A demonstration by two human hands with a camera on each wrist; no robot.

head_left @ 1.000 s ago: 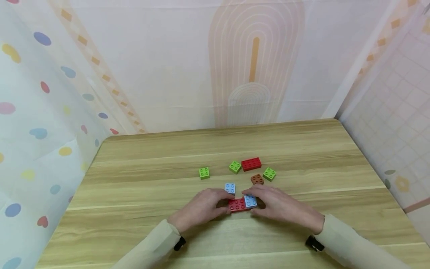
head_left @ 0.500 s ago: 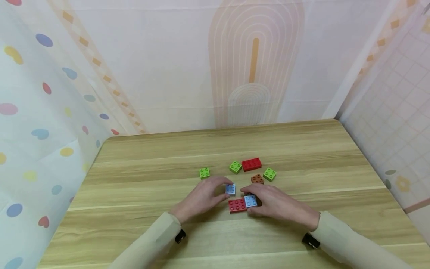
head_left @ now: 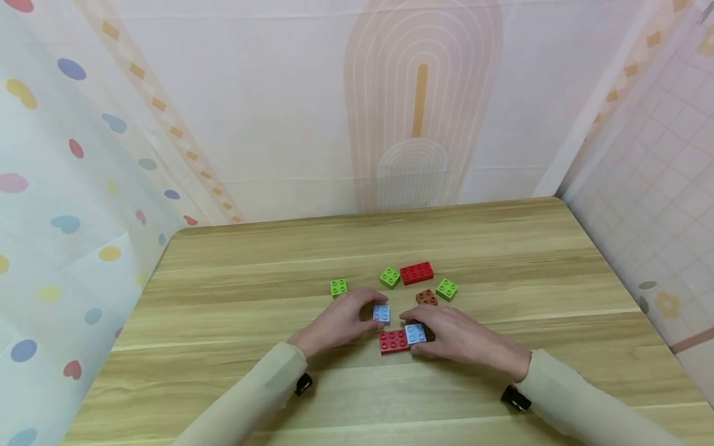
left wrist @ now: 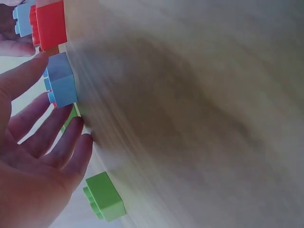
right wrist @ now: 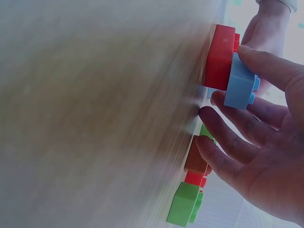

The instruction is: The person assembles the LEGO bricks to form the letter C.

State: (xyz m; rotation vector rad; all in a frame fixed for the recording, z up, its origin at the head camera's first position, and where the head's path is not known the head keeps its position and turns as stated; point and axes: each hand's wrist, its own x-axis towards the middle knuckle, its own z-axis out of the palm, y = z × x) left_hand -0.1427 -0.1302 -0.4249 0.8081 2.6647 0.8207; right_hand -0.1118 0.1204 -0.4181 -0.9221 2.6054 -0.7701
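In the head view my left hand [head_left: 343, 319] has its thumb and index finger round a loose light-blue brick [head_left: 382, 313] with a two-by-two stud top, standing on the table. In the left wrist view the thumb tip is right at one edge of that brick [left wrist: 61, 80], the fingers at the opposite side. My right hand [head_left: 460, 341] holds a second light-blue brick [head_left: 415, 333] between thumb and fingers. This one sits on the right end of a long red brick [head_left: 393, 341]. In the right wrist view the thumb lies against the stacked blue brick [right wrist: 240, 83].
Behind the hands lie a brown brick [head_left: 426, 297], another long red brick [head_left: 416, 272] and three green bricks, one at left [head_left: 338, 287], one in the middle [head_left: 390, 277] and one at right [head_left: 447, 289]. Patterned cloth [head_left: 279, 111] hangs behind the wooden table [head_left: 251, 260].
My left hand has left the red brick's left end and moved forward to the loose light-blue brick. The right hand has stayed at the stacked bricks, with only a slight shift.
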